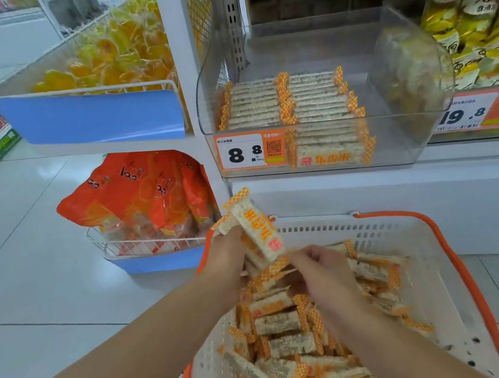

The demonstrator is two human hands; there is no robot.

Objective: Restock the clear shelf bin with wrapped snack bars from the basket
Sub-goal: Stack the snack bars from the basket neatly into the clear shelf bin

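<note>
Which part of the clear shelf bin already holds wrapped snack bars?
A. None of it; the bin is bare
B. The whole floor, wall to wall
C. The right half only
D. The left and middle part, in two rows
D: in the clear shelf bin the snack bars lie in two side-by-side rows at left and middle, with bare floor to their right.

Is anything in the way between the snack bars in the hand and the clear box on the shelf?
Nothing visible blocks the way. The left hand holds a bunch of snack bars above the basket, and the clear bin sits up and to the right with its top open. Only its clear front wall must be lifted over.
</note>
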